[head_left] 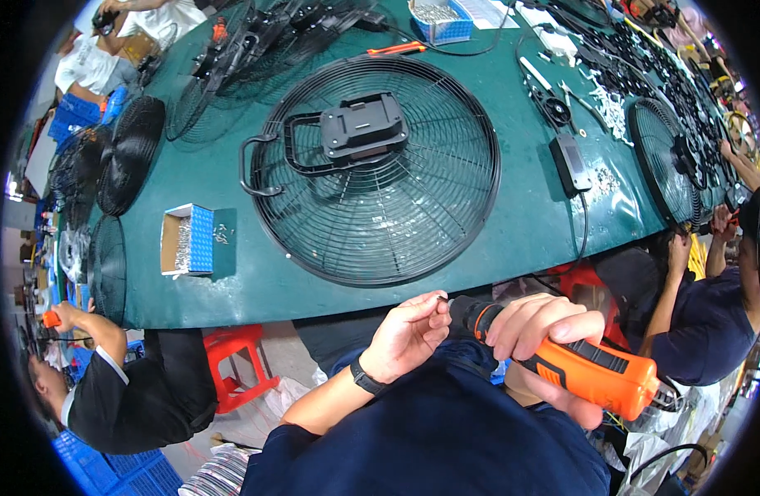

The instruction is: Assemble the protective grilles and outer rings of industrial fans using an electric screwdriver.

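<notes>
The orange power driver (603,376) is gripped by the right hand (549,331), whose fingers are wrapped around the body, with the nose pointed toward the left hand (405,339). The left thumb and forefinger are drawn nearly together at the driver's tip; a small dark piece seems to be pinched there, though whether it is a screw or the bit itself cannot be told at this size. Whatever is being seated is best lined up straight with the driver's axis, and the trigger should be left alone while fingertips are so near. Just beyond, the round black fan grille (446,211) is laid on the green table (524,240), with a dark housing (363,124) on top; scratches would best be avoided by keeping the nose raised. To the left, loose screws (223,235) are scattered beside an open blue box (200,240).
</notes>
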`<action>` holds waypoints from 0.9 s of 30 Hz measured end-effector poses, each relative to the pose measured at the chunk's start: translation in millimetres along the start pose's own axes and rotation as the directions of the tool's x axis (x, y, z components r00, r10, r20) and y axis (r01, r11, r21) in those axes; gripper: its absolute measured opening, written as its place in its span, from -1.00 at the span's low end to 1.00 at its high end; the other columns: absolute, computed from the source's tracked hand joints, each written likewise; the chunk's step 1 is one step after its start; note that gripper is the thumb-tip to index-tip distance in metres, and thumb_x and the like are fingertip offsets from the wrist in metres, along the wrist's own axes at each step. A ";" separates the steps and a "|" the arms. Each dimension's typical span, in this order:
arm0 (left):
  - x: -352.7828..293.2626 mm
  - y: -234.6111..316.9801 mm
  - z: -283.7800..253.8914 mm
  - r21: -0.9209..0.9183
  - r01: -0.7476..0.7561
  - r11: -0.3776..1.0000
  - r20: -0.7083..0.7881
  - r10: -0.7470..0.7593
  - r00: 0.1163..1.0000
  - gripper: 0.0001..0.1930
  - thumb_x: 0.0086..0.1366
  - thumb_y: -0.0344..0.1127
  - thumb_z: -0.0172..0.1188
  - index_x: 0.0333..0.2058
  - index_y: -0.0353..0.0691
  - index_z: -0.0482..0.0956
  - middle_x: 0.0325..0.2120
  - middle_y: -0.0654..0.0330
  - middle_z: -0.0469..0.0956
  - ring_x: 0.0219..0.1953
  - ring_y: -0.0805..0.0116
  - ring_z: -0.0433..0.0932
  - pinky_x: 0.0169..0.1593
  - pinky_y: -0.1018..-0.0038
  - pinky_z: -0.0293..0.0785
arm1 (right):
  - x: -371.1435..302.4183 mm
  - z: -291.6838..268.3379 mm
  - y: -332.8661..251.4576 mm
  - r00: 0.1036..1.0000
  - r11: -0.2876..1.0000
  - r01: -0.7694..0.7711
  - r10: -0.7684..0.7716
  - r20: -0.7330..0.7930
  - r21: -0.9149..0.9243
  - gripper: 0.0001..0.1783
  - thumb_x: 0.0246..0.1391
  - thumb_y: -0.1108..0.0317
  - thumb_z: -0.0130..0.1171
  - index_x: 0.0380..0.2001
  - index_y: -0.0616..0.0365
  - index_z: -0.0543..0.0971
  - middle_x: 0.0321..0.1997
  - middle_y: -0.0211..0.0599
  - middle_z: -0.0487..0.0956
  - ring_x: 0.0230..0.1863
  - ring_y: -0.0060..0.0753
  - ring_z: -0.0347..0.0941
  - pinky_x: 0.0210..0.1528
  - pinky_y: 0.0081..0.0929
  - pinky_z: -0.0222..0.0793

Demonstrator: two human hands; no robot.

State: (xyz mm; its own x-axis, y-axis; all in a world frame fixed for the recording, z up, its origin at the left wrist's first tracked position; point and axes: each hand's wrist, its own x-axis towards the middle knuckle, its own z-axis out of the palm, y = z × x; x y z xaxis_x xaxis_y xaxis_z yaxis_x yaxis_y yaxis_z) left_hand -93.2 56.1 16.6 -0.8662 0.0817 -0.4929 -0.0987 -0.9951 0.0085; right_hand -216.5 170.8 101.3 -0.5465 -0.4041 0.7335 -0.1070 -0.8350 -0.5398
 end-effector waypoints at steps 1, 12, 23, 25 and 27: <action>2.3 -3.5 -2.3 -0.013 0.010 1.000 -0.023 -0.010 1.000 -0.84 0.27 -0.35 0.08 -0.23 -0.30 0.46 -0.45 0.28 0.47 -0.48 0.54 0.33 -0.46 0.64 0.24 | -5.6 -1.9 -0.1 1.000 1.000 -0.003 0.003 0.000 -0.023 -0.10 -0.19 -0.37 0.20 -0.16 0.34 0.34 -0.48 -0.14 0.48 -0.59 -0.29 0.46 -0.53 -0.38 0.45; -5.8 -8.6 -13.2 -0.172 -0.058 0.983 -0.062 0.048 0.997 -0.83 0.34 -0.25 0.02 -0.33 -0.24 0.43 -0.46 0.31 0.36 -0.49 0.53 0.25 -0.49 0.65 0.19 | -6.4 6.5 16.5 0.996 0.996 -0.092 0.092 0.014 -0.011 -0.10 -0.20 -0.41 0.17 -0.11 0.23 0.32 -0.48 -0.22 0.46 -0.58 -0.31 0.44 -0.54 -0.37 0.41; -3.7 0.1 -37.6 -0.246 -0.090 0.965 -0.014 0.090 0.996 -0.66 0.37 -0.02 -0.07 -0.38 -0.21 0.38 -0.49 0.29 0.37 -0.53 0.56 0.24 -0.55 0.68 0.17 | 10.9 30.2 57.5 0.915 0.919 -0.393 0.395 0.084 -0.043 -0.02 -0.20 -0.49 0.06 -0.09 0.27 0.25 -0.40 -0.20 0.40 -0.53 -0.31 0.40 -0.42 -0.35 0.39; -2.4 -0.7 -39.8 -0.270 -0.068 0.961 0.025 0.077 0.997 -0.65 0.36 -0.02 -0.07 -0.38 -0.21 0.38 -0.49 0.29 0.38 -0.53 0.56 0.24 -0.55 0.68 0.18 | 12.4 30.4 60.4 0.882 0.883 -0.459 0.466 0.077 -0.096 0.00 -0.22 -0.50 0.07 -0.08 0.27 0.25 -0.39 -0.21 0.40 -0.51 -0.32 0.40 -0.42 -0.36 0.39; -2.7 -1.0 -39.0 -0.278 -0.044 0.959 0.003 0.047 0.999 -0.63 0.36 0.00 -0.08 -0.40 -0.22 0.38 -0.49 0.28 0.40 -0.54 0.55 0.24 -0.54 0.68 0.18 | 12.8 32.5 65.1 0.868 0.870 -0.489 0.493 0.058 -0.065 0.01 -0.25 -0.51 0.08 -0.07 0.27 0.25 -0.39 -0.22 0.40 -0.48 -0.34 0.40 -0.39 -0.37 0.39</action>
State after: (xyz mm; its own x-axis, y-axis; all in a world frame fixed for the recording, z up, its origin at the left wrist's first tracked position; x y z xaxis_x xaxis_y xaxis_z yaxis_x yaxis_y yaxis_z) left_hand -71.6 54.7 -16.0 -0.8713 0.0350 -0.4895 0.0801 -0.9740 -0.2122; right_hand -203.4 99.1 88.9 -0.4790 -0.7839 0.3950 0.1202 -0.5043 -0.8551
